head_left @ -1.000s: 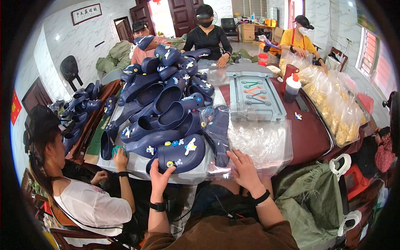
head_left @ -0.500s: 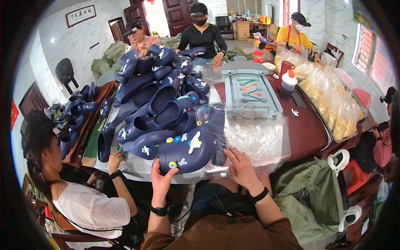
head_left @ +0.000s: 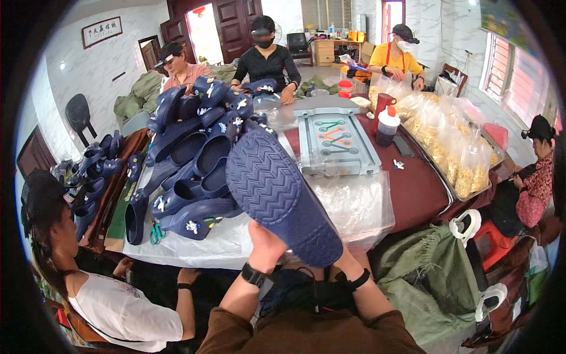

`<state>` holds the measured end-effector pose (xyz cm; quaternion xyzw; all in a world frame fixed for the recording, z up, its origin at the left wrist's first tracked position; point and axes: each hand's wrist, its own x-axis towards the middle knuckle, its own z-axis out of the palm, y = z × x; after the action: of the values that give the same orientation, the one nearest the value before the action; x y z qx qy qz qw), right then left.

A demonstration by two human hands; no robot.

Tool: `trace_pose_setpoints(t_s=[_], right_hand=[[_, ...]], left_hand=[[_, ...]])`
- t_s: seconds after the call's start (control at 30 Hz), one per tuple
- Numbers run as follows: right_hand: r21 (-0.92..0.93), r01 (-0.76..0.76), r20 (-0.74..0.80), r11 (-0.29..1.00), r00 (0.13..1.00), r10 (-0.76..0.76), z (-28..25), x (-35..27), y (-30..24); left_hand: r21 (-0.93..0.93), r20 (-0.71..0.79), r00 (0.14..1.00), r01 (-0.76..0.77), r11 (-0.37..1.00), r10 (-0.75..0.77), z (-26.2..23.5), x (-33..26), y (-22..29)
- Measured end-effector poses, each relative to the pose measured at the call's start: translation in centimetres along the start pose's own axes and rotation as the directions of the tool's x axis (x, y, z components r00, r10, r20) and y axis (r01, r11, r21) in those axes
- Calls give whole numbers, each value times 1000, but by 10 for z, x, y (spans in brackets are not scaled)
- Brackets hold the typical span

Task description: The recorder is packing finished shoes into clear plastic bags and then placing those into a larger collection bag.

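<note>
A dark blue clog (head_left: 282, 194) is held up close to the camera, above the near edge of the counter (head_left: 413, 194), with its ridged sole turned toward the viewer and its length slanting from upper left to lower right. The left hand (head_left: 266, 245) is closed around the lower part of the sole from beneath, a black watch being worn on its wrist. The right hand (head_left: 348, 262) is almost wholly hidden behind the heel end of the clog; only its wrist with a dark band is seen, so whether it grips cannot be told, though it lies against the shoe.

Behind the clog, a heap of dark blue clogs (head_left: 194, 147), many fitted with small coloured charms, is piled on the left half of the counter over a white plastic sheet (head_left: 194, 248). A pair of green-handled scissors (head_left: 156, 233) lies at the heap's near edge. A grey tray (head_left: 336, 144) with coloured tools in it rests in the middle, and clear plastic bags (head_left: 359, 203) are spread just in front of it. A squeeze bottle with a red cap (head_left: 387, 127) stands to the right of the tray, and a row of bags with yellowish contents (head_left: 454, 147) runs along the right edge.

A person in a white shirt (head_left: 112, 304) sits at the lower left, and other people are seated around the far and right sides.
</note>
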<state>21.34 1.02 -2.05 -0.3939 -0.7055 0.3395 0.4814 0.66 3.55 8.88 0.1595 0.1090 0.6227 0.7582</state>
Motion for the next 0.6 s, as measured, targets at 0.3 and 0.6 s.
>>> trace_pose_setpoints(t_s=[0.3, 0.6], right_hand=[[980, -42, -28, 195, 940, 340, -29, 0, 17], [838, 101, -361, 537, 839, 406, -76, -9, 14]], left_hand=[[58, -103, 990, 108, 992, -101, -9, 39, -47], [810, 350, 936, -319, -492, -30, 14, 7, -6]])
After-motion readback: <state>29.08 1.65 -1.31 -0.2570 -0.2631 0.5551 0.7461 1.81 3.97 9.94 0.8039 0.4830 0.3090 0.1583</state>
